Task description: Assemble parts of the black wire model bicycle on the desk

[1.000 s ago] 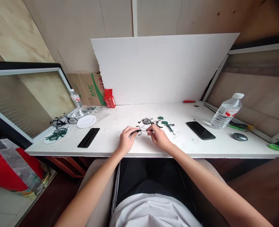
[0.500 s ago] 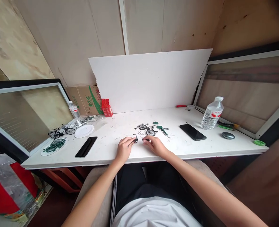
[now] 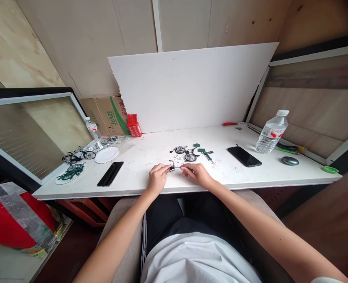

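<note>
Close to the table's front edge, my left hand [image 3: 157,177] pinches a small black model bicycle part [image 3: 172,168]. Facing it, the closed fingertips of my right hand [image 3: 197,174] grip a thin dark rod [image 3: 177,168], whose other end meets the black part. Whether the rod belongs to the part or is a tool, I cannot tell. Just beyond my hands lie a black spoked wheel piece [image 3: 180,150], a black wheel with a frame piece [image 3: 190,157], green pieces [image 3: 201,150] and a green-and-black piece [image 3: 207,156]. My fingers partly hide what they hold.
On the left are a phone [image 3: 110,173], a white round lid [image 3: 106,155], an assembled black model bicycle [image 3: 78,156] and green parts on a white disc [image 3: 71,173]. Rightward are another phone [image 3: 244,156], a water bottle [image 3: 272,131] and a dark oval object [image 3: 290,160].
The whole view has shifted, with the table appearing higher and slightly further right. Both hands keep hold of the black part and the rod; their grip looks nearly the same.
</note>
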`<state>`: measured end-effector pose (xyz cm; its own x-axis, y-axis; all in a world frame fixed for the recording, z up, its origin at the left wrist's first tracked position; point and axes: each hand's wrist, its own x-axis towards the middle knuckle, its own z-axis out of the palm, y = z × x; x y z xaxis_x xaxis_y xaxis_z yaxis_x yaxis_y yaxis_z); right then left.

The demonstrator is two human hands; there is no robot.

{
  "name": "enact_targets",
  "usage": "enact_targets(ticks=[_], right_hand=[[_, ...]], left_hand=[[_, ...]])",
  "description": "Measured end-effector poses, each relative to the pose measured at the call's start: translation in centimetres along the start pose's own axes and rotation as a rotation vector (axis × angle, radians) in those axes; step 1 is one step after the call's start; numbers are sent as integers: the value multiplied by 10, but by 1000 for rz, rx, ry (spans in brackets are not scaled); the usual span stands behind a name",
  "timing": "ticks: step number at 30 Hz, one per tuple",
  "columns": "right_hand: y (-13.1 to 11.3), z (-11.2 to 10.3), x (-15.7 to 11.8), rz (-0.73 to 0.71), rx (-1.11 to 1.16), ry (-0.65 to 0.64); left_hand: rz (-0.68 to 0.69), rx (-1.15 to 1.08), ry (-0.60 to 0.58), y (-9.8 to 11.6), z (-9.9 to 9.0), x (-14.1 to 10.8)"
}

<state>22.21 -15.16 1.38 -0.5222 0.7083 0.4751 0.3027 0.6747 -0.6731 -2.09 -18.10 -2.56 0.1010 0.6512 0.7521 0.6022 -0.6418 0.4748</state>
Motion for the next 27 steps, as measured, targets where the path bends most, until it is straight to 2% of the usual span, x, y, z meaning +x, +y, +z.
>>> enact_targets(ticks=[15,20,27], right_hand=[[-8,5,0,288,311,-56],[-9,4,0,255,225,-60],[-5,9,-4,61,-25,-27]], left_hand=[[86,18,39,5,-3,1],[125,44,23,7,-4,2],[117,65,45,7,-3,3]])
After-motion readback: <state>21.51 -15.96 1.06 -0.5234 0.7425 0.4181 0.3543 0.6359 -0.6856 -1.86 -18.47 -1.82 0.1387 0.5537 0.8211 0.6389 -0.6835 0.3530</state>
